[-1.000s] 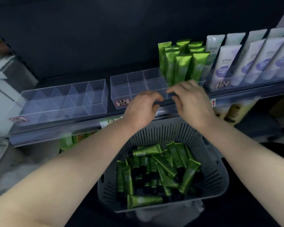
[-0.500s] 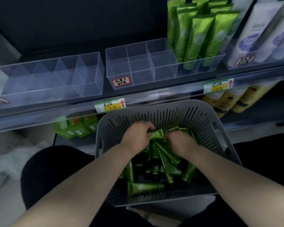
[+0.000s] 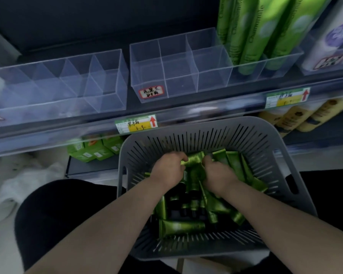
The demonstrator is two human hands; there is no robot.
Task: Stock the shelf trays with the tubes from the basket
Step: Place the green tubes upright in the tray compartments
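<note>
While bunched together over the pile, left hand (image 3: 169, 169) and right hand (image 3: 218, 174) both curled, pinching the crimped end of one green tube (image 3: 193, 160) between them; fingertips largely hidden behind knuckles, exact finger placement not readable. Directly beneath the grip and on its near side: remaining tubes (image 3: 181, 227) heaped loose and crisscrossed in a grey slotted plastic basket (image 3: 297, 186). Glossy foil-like bodies, flat sealed tails, dark round caps. Judged light, soft-walled and somewhat slick; likely to dent under a mid-body squeeze and to slide against neighbours. Best taken at the stiffer crimp or at the cap shoulder. Well above and beyond the grip: clear rigid compartmented shelf tray (image 3: 178, 64), cells straight above bare, cells up and to the right holding upright tubes (image 3: 251, 36) of a like green.
</note>
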